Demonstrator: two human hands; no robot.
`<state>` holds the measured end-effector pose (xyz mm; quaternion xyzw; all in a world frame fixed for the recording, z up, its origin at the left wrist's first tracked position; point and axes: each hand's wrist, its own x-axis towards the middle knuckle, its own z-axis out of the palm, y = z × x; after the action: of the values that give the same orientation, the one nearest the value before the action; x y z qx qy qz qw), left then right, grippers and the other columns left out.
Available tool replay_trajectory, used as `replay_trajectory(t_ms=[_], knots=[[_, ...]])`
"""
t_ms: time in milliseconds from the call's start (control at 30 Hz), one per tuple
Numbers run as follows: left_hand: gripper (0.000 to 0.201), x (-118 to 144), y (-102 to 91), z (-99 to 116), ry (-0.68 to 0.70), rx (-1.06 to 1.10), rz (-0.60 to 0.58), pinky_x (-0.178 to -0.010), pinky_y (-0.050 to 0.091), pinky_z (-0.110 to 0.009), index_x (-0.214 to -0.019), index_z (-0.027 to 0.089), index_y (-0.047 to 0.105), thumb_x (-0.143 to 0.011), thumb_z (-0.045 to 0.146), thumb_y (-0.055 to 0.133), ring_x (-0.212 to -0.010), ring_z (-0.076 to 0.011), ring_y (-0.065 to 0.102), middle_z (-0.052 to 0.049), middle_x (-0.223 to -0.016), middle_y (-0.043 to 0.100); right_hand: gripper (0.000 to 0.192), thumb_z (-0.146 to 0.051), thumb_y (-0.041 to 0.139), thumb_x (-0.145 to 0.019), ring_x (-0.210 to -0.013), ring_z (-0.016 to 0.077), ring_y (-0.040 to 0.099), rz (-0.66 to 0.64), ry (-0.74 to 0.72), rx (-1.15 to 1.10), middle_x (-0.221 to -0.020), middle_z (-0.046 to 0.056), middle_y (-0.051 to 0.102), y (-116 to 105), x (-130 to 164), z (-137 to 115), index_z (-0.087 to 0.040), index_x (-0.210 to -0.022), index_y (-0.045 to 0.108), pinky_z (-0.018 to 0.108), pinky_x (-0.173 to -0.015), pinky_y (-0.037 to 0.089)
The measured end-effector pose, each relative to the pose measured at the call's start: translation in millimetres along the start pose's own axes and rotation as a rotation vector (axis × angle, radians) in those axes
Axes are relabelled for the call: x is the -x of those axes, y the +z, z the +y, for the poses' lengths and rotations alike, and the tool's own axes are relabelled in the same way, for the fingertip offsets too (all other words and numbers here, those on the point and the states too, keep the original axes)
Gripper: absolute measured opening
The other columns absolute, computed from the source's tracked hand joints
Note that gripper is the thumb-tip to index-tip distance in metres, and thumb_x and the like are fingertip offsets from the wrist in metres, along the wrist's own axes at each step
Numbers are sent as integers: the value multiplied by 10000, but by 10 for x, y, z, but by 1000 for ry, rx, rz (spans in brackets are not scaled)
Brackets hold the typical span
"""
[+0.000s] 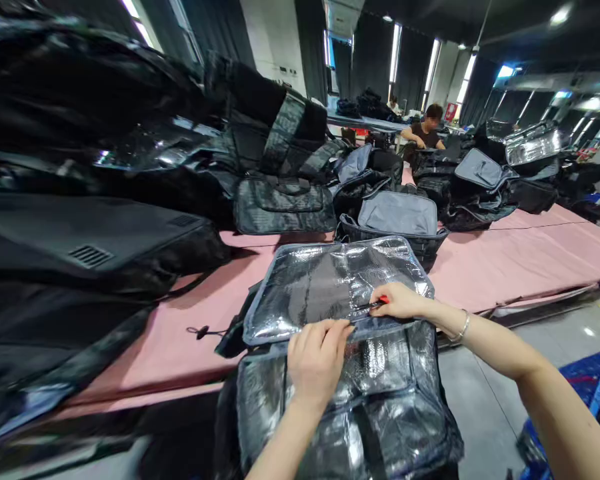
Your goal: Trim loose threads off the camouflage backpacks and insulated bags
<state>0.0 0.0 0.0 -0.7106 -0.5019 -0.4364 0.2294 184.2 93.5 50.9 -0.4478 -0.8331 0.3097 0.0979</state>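
I see a silver-lined bag point(395, 420) lying open at the pink table's point(500, 260) near edge. The left hand point(316, 353) pinches its seam below the lid; the right hand point(399, 300), farther right, clutches a small red-and-black tool point(384, 299) against the lining. Dark bags point(285, 205) crowd the far side.

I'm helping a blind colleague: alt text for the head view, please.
A person's right hand holds a small red-and-black tool at the opened lid of a silver-lined bag, while the left hand touches the lid's near edge. More dark bags crowd the pink table.
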Motion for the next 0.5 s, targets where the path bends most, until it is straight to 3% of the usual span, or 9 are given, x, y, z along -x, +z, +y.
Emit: replay_trajectory(t_ms=[233, 400, 500], knots=[[107, -40, 75, 85, 12, 102, -169, -591, 382, -255, -737, 178, 587, -834, 168, 543, -596, -124, 544, -6, -680, 603, 59, -188, 683, -701, -591, 94, 453, -2, 23, 21, -593, -60, 499, -10, 0, -25, -149, -685, 641, 191, -552, 299], [85, -10, 106, 96, 7, 176, -162, -611, 396, -256, -748, 178, 552, -822, 138, 543, -625, -133, 543, -13, -703, 600, 69, -207, 696, -713, -614, 111, 487, 30, 12, 62, -618, -44, 535, -26, 50, -110, -160, -703, 648, 205, -580, 328], [82, -5, 110, 76, 2, 184, -158, -618, 401, -255, -755, 181, 544, -821, 132, 541, -636, -135, 546, -11, -708, 599, 168, -239, 700, -733, -748, 148, 534, 103, -43, 99, -793, 0, 604, -31, 118, -123, -170, -876, 643, 238, -682, 371]])
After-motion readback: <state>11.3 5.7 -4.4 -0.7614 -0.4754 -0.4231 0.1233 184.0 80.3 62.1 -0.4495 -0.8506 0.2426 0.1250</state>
